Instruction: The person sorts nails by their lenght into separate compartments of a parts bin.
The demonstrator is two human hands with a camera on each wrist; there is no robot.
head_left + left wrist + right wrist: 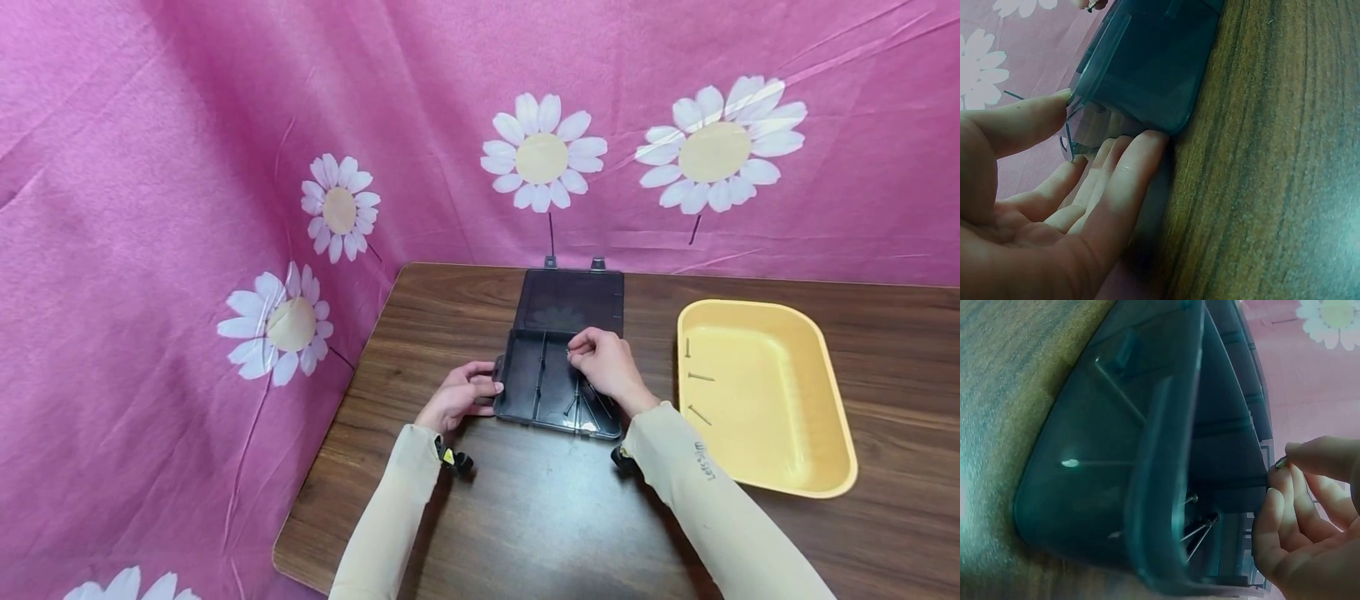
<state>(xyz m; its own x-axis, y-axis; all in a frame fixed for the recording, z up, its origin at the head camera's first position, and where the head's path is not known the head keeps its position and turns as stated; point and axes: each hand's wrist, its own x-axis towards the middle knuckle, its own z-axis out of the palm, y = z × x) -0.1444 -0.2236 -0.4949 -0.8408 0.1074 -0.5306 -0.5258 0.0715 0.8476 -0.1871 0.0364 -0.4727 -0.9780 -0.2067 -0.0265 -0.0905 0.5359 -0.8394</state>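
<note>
A dark, see-through plastic organizer box (pixel 522 375) lies on the table, its lid (pixel 573 300) folded back away from me. My left hand (pixel 459 396) grips the box's left side; in the left wrist view the thumb is at the rim and the fingers rest along the outer wall. Over the right part of the box, my right hand (pixel 606 362) pinches a small metal screw (pixel 1281 462) between thumb and fingertips, with most of the screw hidden. Several long screws (pixel 588 410) lie loose in the box's right compartment, some leaning against the wall.
A yellow plastic tub (pixel 757 400) stands right of the box, with 3 screws (pixel 701 377) along its left side. The brown wood-grain table (pixel 525 508) meets a pink daisy-printed cloth (pixel 450 167) at the back and left.
</note>
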